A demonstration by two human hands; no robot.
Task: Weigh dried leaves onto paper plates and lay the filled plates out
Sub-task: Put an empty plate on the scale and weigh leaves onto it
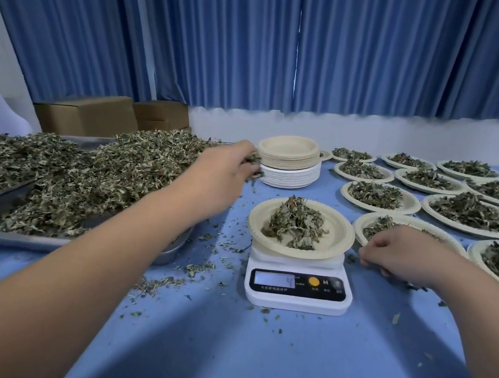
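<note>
**Desk:** How far along are we?

**Operator:** Well into it, I'd say. On my feed I count ten or more filled plates laid out in rows on the right of the cloth. One more plate sits on the scale, front and centre, with a heap of leaves on it. The display shows what looks like a 4, so I judge this one wants topping up before it joins the rows.

**Desk:** And what's left?

**Operator:** Plenty. The tray on the left carries a big pile, and a tall stack of empty plates stands behind the scale.

**Desk:** Hands?

**Operator:** I have the left hand out between the pile and the stack, fingers closed on a pinch of leaves that hangs below them. The right hand rests on the cloth just right of the scale, fingers loosely curled. I see nothing in it.

**Desk:** How does the plate lie?

**Operator:** Flat, rim up, overhanging the scale's pan all round. It's round, so it has no long axis to speak of. The heap is a rough cone, peak up and set a little to the far left of centre. The scale's long side runs left to right, display facing me.
</note>
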